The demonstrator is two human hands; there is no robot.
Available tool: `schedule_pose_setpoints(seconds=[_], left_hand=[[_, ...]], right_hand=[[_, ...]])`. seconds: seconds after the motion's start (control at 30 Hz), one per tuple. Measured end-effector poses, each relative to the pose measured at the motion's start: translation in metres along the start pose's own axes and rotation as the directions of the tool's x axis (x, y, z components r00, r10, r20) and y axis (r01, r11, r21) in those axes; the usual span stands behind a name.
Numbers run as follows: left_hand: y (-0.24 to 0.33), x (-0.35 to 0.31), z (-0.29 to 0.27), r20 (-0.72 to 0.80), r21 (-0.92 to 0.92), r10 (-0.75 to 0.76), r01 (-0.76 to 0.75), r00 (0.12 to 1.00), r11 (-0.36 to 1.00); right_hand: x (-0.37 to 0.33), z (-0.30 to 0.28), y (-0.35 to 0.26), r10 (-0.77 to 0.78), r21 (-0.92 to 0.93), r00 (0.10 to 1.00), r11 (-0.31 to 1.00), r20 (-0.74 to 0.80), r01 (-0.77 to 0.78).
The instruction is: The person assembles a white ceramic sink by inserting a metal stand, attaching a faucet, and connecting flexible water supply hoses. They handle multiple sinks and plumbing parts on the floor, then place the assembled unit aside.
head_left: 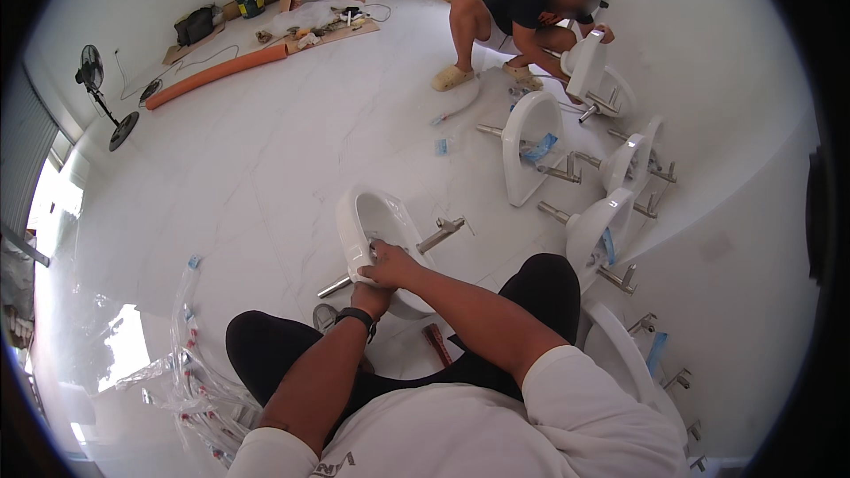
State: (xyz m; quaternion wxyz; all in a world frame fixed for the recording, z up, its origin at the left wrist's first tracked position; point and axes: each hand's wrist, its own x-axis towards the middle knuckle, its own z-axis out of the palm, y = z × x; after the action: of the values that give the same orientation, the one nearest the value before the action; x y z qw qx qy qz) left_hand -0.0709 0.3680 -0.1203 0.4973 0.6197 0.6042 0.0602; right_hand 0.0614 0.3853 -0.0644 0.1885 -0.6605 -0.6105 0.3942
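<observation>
A white ceramic washbasin point(352, 235) stands tilted on the floor between my knees. A metal tap point(440, 234) sticks out on its right, and a metal drain pipe point(334, 287) shows at its lower left. My right hand point(394, 267) is closed over the basin's near wall, fingers curled inside the bowl and thumb by the rim. Just below it, my left hand point(370, 299), with a dark band on the wrist, reaches under the basin; its fingers are hidden. A red-brown tool or strip point(436, 345) lies by my right leg.
Several more basins with taps, such as one basin point(522, 168), line the right side. A person point(531, 22) squats at the back, handling another basin. Plastic-wrapped hoses point(199, 372) lie at left. Farther back are an orange pipe point(221, 73) and a fan point(92, 71).
</observation>
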Motion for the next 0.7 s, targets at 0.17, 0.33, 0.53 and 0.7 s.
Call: schedule_pose_setpoints(seconds=[0.17, 0.33, 0.53, 0.7], left_hand=[[0.024, 0.007, -0.02, -0.092, -0.343, -0.188, 0.146, 0.978, 0.928], [0.081, 0.001, -0.085, -0.065, -0.312, -0.027, 0.006, 0.998, 0.95], [0.147, -0.034, -0.172, 0.042, 0.05, 0.378, -0.38, 0.925, 0.924], [0.133, -0.03, -0.178, -0.005, 0.272, 0.331, -0.317, 0.944, 0.908]], right_hand=[[-0.02, -0.026, 0.034, 0.078, 0.104, 0.993, 0.992, -0.084, -0.069], [-0.02, -0.074, 0.075, 0.271, 0.042, 0.96, 0.962, -0.07, -0.268], [0.001, -0.098, 0.097, 0.375, 0.178, 0.927, 0.913, -0.019, -0.366], [0.022, -0.077, 0.11, 0.437, 0.129, 0.897, 0.887, 0.075, -0.443]])
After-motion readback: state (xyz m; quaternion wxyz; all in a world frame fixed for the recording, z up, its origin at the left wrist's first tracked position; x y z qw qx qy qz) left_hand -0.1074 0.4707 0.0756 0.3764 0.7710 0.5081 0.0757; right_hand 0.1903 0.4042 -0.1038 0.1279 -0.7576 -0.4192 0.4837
